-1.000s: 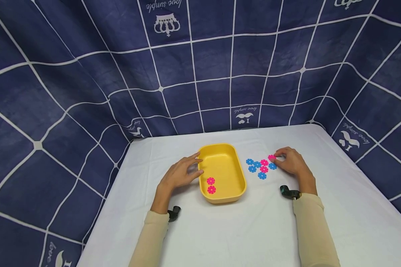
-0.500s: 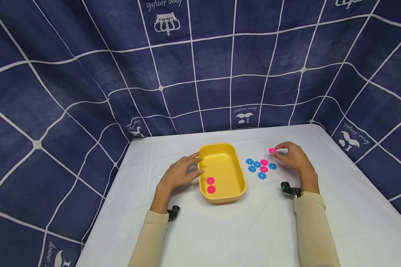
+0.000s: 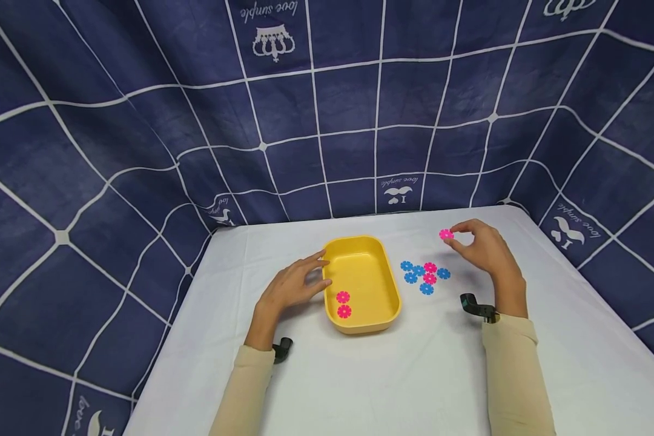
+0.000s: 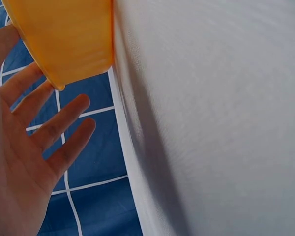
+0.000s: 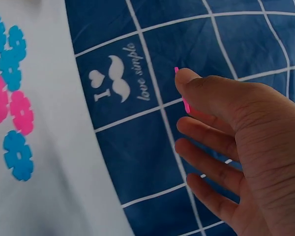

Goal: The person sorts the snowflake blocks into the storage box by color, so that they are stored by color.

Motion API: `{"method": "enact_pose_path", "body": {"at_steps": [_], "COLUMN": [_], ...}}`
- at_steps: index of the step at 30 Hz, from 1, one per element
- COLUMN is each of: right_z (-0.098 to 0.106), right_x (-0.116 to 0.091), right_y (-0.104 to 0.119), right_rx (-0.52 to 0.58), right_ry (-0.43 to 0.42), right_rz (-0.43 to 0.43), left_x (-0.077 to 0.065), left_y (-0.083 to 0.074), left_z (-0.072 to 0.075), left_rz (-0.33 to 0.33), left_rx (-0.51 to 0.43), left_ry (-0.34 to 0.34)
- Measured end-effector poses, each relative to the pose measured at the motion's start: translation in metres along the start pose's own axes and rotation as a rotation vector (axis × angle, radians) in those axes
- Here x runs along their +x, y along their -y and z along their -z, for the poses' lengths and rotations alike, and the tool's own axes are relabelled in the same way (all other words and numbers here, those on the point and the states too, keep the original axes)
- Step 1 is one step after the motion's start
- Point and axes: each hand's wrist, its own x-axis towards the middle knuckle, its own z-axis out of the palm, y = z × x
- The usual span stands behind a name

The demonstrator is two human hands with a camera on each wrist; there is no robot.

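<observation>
My right hand (image 3: 486, 249) pinches a pink snowflake-shaped plastic disc (image 3: 445, 234) between thumb and fingertips, raised above the table. In the right wrist view this pink disc (image 5: 187, 106) shows edge-on, mostly covered by the thumb. My left hand (image 3: 291, 286) rests its fingertips on the left rim of a yellow tray (image 3: 364, 329), fingers spread and nearly straight. Two pink discs (image 3: 343, 297) lie in the tray's near left corner. Right of the tray is a loose cluster with two pink discs (image 3: 430, 267) and several blue discs (image 3: 426, 289).
A white cloth (image 3: 403, 381) covers the table. Dark blue curtains (image 3: 343, 103) with white grid lines enclose its back and sides. Black wrist cameras (image 3: 476, 307) sit at both wrists over beige sleeves (image 3: 515, 369).
My right hand has lifted the pink disc off the far right of the cluster and moved it away from me, toward the back of the table. The left hand and tray stay put.
</observation>
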Motion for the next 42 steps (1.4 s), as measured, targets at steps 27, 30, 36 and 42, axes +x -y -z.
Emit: {"method": "enact_pose_path", "body": {"at_steps": [27, 30, 36, 42], "right_z": [0.012, 0.011, 0.009, 0.007], "right_x": [-0.013, -0.013, -0.011, -0.01], "right_y": [0.03, 0.034, 0.04, 0.048], "right_rx": [-0.009, -0.009, -0.012, -0.024], "right_ry": [-0.072, -0.061, -0.051, -0.055], "right_rz": [0.11, 0.103, 0.126, 0.144], "left_x": [-0.001, -0.001, -0.001, 0.0], "left_y": [0.001, 0.001, 0.001, 0.001], "left_z": [-0.002, -0.002, -0.002, -0.002], "left_rz": [0.011, 0.013, 0.014, 0.011], "left_rx": [-0.03, -0.034, -0.042, -0.043], "left_ry": [0.01, 0.011, 0.014, 0.012]}}
